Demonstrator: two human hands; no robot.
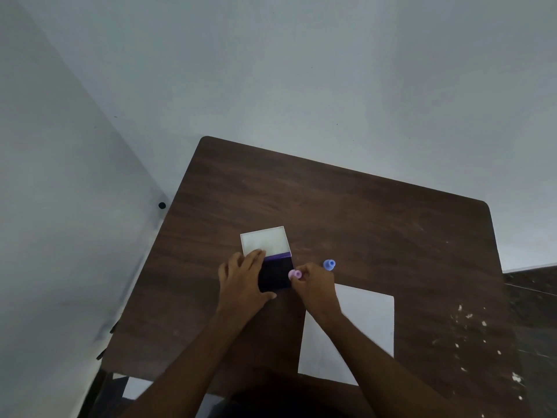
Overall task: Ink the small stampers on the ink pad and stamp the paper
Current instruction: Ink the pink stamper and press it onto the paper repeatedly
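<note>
An open ink pad (277, 274) with a dark purple pad lies near the middle of the brown table, its clear lid (264, 240) folded back behind it. My left hand (244, 279) rests on the pad's left side and holds the case. My right hand (315, 286) pinches a small pink stamper (294, 274) at the pad's right edge. A small blue stamper (329, 264) stands on the table just beyond my right hand. A white sheet of paper (361, 324) lies to the right, partly under my right forearm.
The dark wooden table (346, 206) stands in a corner against pale walls. White flecks (482, 342) mark its right side. A black table leg cap (162, 205) shows at the left edge.
</note>
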